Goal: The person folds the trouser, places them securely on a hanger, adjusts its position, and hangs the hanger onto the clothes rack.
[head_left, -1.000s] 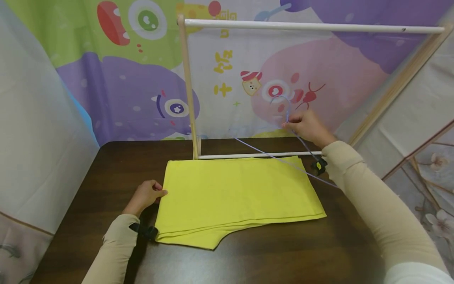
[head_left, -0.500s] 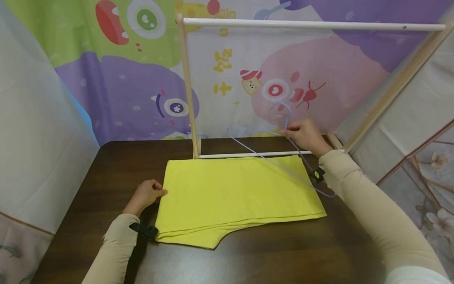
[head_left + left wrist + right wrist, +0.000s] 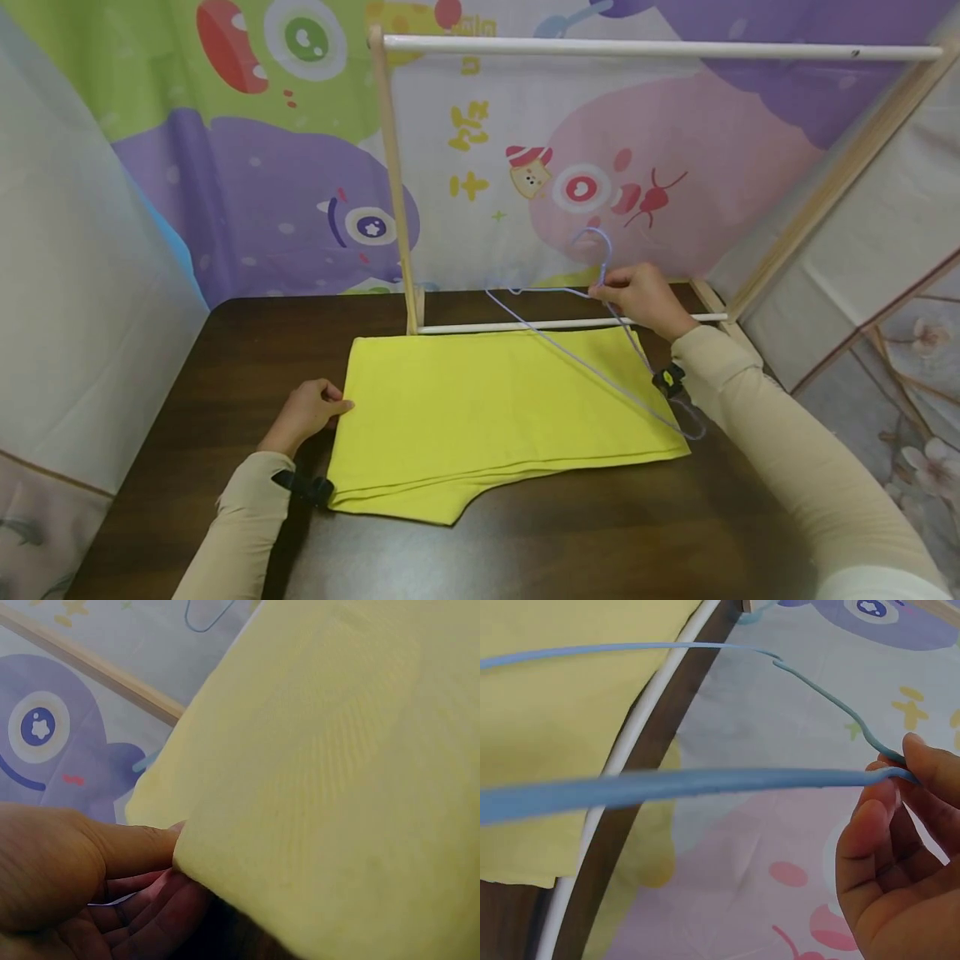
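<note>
Yellow trousers (image 3: 495, 400) lie folded flat on the dark table, crotch point toward the front. My left hand (image 3: 306, 412) pinches their left edge; the left wrist view shows the thumb at the edge of the yellow cloth (image 3: 315, 780) and curled fingers below. My right hand (image 3: 647, 298) pinches a thin blue wire hanger (image 3: 667, 787) just under its hook. The hanger is tilted above the trousers' right part, its long bottom bar crossing over them in the head view. Its right corner shows near my right wrist, past the trousers' right edge.
Behind the trousers stands a wooden rack with a white top rail (image 3: 637, 47) and a low white bar (image 3: 525, 325). A cartoon-print curtain (image 3: 285, 192) hangs at the back. Pale panels (image 3: 67, 250) flank the dark table (image 3: 600, 533).
My right hand has come down and slightly nearer with the hanger, whose bottom bar now overlaps more of the trousers. The left hand and the trousers have stayed in place.
</note>
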Available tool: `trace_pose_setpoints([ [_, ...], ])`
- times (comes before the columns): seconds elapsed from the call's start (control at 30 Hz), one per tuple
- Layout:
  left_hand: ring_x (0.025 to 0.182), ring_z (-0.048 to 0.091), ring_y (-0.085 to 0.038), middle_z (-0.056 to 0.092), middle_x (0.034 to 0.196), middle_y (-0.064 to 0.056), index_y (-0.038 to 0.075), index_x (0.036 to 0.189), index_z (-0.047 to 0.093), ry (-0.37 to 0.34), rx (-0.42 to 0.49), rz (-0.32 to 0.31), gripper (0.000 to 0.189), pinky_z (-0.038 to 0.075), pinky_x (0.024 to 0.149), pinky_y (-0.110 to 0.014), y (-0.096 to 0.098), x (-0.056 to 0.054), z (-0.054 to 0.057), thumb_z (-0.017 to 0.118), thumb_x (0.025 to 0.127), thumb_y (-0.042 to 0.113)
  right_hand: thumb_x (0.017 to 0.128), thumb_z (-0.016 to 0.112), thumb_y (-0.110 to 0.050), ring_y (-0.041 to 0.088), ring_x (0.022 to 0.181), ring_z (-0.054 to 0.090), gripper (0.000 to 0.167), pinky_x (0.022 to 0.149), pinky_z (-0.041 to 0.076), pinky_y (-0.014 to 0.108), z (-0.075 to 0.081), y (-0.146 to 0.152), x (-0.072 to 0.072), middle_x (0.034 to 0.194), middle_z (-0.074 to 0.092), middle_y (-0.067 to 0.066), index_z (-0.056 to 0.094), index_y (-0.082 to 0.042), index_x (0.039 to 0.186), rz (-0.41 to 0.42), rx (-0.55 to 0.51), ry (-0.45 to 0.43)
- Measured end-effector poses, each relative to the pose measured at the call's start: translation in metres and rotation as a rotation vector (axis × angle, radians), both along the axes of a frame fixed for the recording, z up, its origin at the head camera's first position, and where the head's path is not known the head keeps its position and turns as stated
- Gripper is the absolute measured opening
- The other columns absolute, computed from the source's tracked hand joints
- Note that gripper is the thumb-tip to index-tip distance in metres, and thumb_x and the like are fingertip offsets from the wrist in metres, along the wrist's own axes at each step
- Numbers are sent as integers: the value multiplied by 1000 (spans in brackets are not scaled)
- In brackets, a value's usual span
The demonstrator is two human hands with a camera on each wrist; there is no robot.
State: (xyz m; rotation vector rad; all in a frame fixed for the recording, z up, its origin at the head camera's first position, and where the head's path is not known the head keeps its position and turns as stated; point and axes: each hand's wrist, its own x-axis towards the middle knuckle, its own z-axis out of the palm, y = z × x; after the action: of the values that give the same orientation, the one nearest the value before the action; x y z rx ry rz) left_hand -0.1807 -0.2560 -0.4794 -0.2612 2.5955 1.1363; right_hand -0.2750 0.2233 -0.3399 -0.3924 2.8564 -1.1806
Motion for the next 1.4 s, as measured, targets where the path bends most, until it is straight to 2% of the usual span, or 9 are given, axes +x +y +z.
trace_pose_setpoints([
  [0.13, 77, 66, -23, 61, 96, -19, -5, 102, 55, 2, -3, 3, 25, 55, 70, -38, -1, 0, 0, 65, 94, 17, 93, 67, -25, 13, 50, 35, 31, 49, 33, 28, -4, -3, 1, 54, 49, 1, 65, -5, 69, -6, -34, -22],
  [0.27, 78, 66, -23, 61, 97, -19, -5, 103, 55, 2, -4, 3, 26, 55, 71, -39, -2, 0, 0, 64, 94, 18, 94, 66, -24, 14, 56, 43, 27, 57, 42, 27, -10, -8, 4, 59, 54, 2, 69, -1, 80, -15, -87, -60],
  [0.43, 78, 65, -23, 61, 96, -18, -4, 103, 55, 5, -9, 7, 26, 54, 70, -38, -2, -1, 0, 64, 95, 18, 96, 63, -21, 13, 61, 50, 25, 60, 44, 26, -19, -18, 8, 74, 62, 7, 71, 3, 97, -77, -162, -130],
  [0.57, 78, 65, -23, 61, 96, -18, -5, 103, 55, 11, -9, 7, 26, 54, 69, -37, -1, -1, 0, 65, 94, 18, 96, 63, -17, 11, 61, 54, 24, 60, 48, 26, -27, -27, 12, 84, 65, 12, 70, 5, 99, -117, -249, -128],
  [0.73, 78, 65, -23, 60, 95, -18, -5, 103, 55, 19, -4, 8, 25, 56, 70, -37, 0, -2, -1, 65, 94, 17, 95, 64, -14, 11, 58, 54, 21, 59, 50, 28, -34, -39, 16, 74, 64, 9, 70, 5, 92, -148, -363, -105],
  [0.97, 75, 64, -22, 60, 93, -17, -4, 101, 56, 37, -20, -5, 25, 55, 68, -36, -1, -3, -5, 66, 93, 17, 95, 64, -16, 14, 59, 56, 23, 60, 51, 28, -44, -58, 19, 67, 62, 0, 70, 6, 97, -183, -424, -113],
  [1.4, 75, 65, -22, 60, 93, -17, -4, 102, 56, 29, -24, -3, 25, 55, 67, -36, -1, -2, -5, 65, 94, 18, 93, 65, -10, 7, 52, 56, 22, 52, 48, 18, -63, -99, 31, 74, 68, 15, 71, 11, 98, -238, -581, -101],
])
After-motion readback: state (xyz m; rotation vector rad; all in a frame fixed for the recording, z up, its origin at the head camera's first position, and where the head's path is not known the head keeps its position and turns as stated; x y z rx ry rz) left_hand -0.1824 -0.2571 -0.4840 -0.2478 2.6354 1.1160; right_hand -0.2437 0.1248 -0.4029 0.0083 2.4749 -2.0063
